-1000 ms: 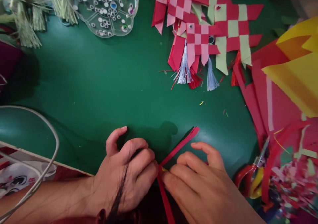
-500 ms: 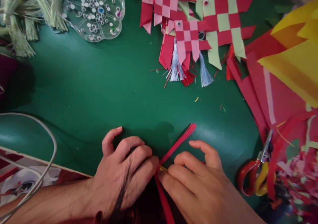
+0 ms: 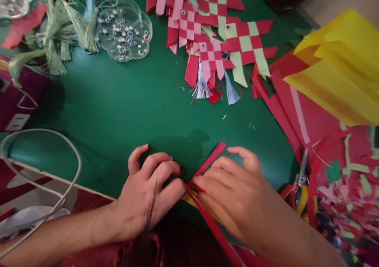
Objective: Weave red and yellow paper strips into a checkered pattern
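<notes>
Red and yellow paper strips cross between my two hands, close to the near edge of the table. My left hand pinches the strips where they meet, its little finger lifted away. On the other side my right hand has its fingers closed on the strips, little finger raised. One red end points up and away between the hands; longer red lengths run down toward my body. A bit of yellow shows beneath the crossing. My fingers hide the fold itself.
Woven paper fish with tassels lie at the back. A clear tray holds googly eyes, beside pale green tassels. Scissors, yellow paper and paper scraps lie right. A white cable loops at left.
The view has shifted, so the tray and purple box show more fully. My right hand has moved slightly up along the strips, and more red and yellow strip shows below the crossing.
</notes>
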A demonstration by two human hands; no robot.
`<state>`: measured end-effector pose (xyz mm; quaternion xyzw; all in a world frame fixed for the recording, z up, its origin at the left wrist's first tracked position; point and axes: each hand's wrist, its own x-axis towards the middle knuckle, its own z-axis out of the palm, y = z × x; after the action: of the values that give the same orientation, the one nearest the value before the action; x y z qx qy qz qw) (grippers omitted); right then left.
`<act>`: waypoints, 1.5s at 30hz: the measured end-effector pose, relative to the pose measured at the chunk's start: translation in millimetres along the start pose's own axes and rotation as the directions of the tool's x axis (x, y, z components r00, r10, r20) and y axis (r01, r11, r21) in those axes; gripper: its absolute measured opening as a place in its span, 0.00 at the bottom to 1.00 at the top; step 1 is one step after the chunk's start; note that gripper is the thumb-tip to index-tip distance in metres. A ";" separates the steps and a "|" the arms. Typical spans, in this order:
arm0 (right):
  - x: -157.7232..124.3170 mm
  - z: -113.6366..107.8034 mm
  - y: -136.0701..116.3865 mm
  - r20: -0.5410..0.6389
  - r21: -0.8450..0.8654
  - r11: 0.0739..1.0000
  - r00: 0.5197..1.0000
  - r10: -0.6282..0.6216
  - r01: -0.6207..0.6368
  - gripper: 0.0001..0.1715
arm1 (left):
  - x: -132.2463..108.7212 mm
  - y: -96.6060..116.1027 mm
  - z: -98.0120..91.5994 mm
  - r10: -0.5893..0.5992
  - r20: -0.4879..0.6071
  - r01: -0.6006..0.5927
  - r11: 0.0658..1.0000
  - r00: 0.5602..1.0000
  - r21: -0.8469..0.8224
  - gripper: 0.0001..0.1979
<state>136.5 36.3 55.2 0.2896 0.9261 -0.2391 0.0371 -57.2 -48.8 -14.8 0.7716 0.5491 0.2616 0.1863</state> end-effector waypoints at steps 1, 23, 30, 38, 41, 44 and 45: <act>-0.1 -0.1 1.5 0.018 0.015 1.000 1.000 0.004 -0.004 0.12 | 0.5 0.2 0.4 0.015 -0.012 -0.014 1.000 1.000 0.018 0.09; 9.7 -12.3 35.1 0.006 0.155 0.954 0.966 0.258 -0.256 0.12 | 1.0 -0.8 -3.8 0.061 0.020 -0.063 0.994 0.998 0.085 0.05; 7.3 -11.7 42.7 0.024 0.426 0.826 0.917 0.398 -0.369 0.12 | 0.4 0.0 -3.9 0.054 0.022 -0.056 0.996 0.998 0.076 0.05; -16.5 3.1 23.6 -0.437 0.166 0.918 0.808 0.396 -0.361 0.10 | 1.7 0.9 -5.0 0.047 0.033 -0.049 0.996 0.998 0.073 0.04; -33.8 21.7 -2.5 -0.387 0.041 0.980 0.901 0.195 -0.195 0.06 | 2.2 0.7 -5.7 0.046 0.047 -0.050 0.996 0.998 0.074 0.03; -43.6 46.9 -22.0 -0.322 0.027 0.971 0.918 0.232 -0.237 0.06 | 1.4 0.2 -4.9 0.050 0.043 -0.054 0.995 0.998 0.085 0.03; -44.7 54.6 -25.1 -0.324 0.034 0.964 0.910 0.259 -0.262 0.06 | 0.9 0.1 -4.5 0.053 0.038 -0.057 0.994 0.998 0.090 0.03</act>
<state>155.9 -30.2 26.9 0.4457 0.8737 -0.1759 -0.0834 -59.6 -48.0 -11.0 0.7986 0.5356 0.2277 0.1534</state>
